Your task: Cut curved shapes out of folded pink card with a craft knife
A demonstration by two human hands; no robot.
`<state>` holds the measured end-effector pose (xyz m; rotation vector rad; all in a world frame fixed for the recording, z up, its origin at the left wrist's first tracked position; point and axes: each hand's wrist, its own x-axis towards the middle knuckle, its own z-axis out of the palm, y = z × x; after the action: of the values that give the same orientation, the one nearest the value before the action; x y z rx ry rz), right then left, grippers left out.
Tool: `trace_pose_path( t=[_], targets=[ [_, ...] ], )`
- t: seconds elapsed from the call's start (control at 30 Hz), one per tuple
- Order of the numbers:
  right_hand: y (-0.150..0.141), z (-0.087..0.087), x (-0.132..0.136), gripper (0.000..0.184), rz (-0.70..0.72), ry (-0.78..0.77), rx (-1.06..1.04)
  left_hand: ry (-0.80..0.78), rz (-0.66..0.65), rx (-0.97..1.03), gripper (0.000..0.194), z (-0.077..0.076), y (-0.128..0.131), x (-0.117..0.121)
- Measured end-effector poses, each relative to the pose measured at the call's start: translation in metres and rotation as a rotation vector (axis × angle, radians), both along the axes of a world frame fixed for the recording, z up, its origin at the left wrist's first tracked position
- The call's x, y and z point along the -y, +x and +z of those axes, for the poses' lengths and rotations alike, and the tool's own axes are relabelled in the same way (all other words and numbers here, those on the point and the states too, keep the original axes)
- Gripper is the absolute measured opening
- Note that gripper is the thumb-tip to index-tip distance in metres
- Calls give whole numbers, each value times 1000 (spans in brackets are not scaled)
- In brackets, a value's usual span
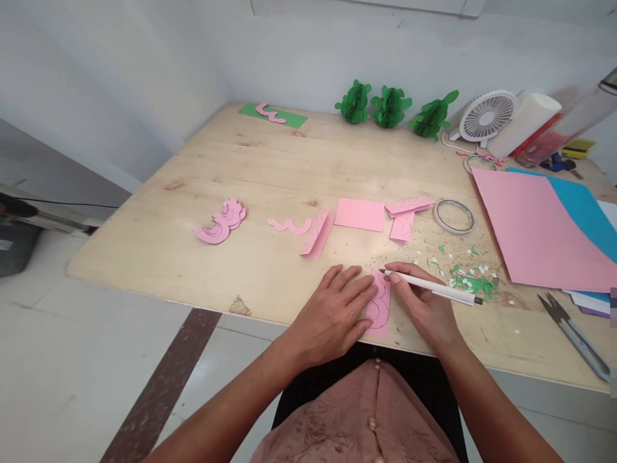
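The left hand lies flat, fingers spread and grasping nothing, in the head view; it presses the left side of a narrow pink paper strip with curved lines drawn on it, probably to stop it sliding. The right hand pinches a slim white pen with a dark tip, held low and slanted so that its point meets the strip's far end (whether it touches the paper, I cannot tell). The strip lies at the near edge of the pale wooden table, squarely before the body, which seems to suit a steady wrist.

Beyond it, a folded pink paper piece with drawn curves and a plain pink paper rectangle lie within easy reach. A loose pile of wavy pink paper cut-outs sits apart on the left, perhaps to keep it clear of the green and white paper scraps on the right.
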<state>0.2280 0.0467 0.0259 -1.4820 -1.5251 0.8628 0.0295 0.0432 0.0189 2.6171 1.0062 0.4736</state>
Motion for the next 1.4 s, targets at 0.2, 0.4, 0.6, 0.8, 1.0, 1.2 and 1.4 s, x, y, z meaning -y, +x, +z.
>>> trace_pose_path(
  t=[0.2,0.4,0.6,0.8,1.0,1.2,1.4],
  targets=[
    [-2,2,-1,23,18,-10,26,-1,2,3,44,0,0,0],
    [-2,-1,2,21,47,8,26,-15,4,5,46,0,0,0],
    [-1,-9,5,20,89,234,260,-16,7,4,46,0,1,0],
    [-2,-9,5,22,132,353,388,-16,4,-20,47,0,1,0],
    [-2,-10,5,22,142,376,411,-8,3,-40,47,1,2,0],
    [-1,-12,5,23,155,382,407,7,3,-50,49,-1,1,1],
    [-2,-10,6,23,152,357,402,18,2,-66,48,0,2,1]
  ],
)
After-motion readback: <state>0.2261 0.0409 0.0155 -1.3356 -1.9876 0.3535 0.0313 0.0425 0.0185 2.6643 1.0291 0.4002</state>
